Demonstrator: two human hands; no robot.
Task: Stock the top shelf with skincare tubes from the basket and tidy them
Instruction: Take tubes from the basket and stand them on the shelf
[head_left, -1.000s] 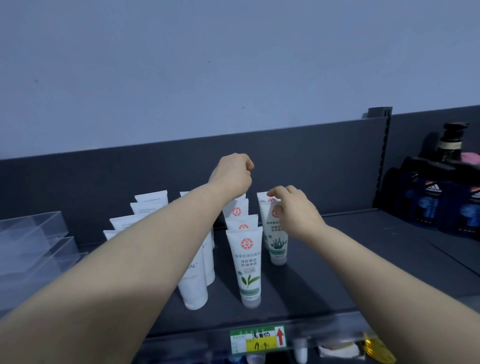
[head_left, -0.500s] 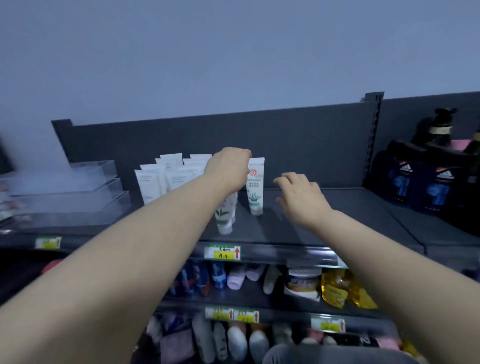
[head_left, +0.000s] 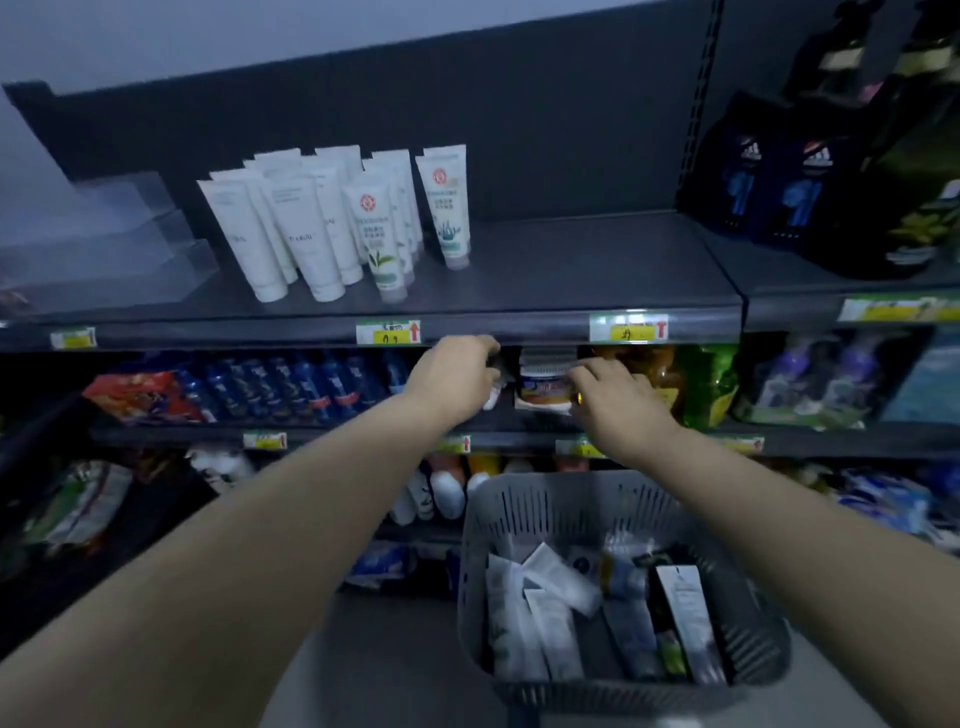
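Stock: white skincare tubes (head_left: 332, 228) upright, grouped left on dark top shelf (head_left: 571, 270); more lie in grey slotted plastic basket (head_left: 519, 509). Hands: left hand (head_left: 457, 376) loosely curled, right hand (head_left: 615, 402) relaxed, both apparently empty. Step: restocking fetch. Next: reach down, grip a tube.

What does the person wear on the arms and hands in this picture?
Nothing that shows. The left hand and the right hand have no gloves, and no sleeve covers the arms in view. No watch, bracelet or ring is visible.
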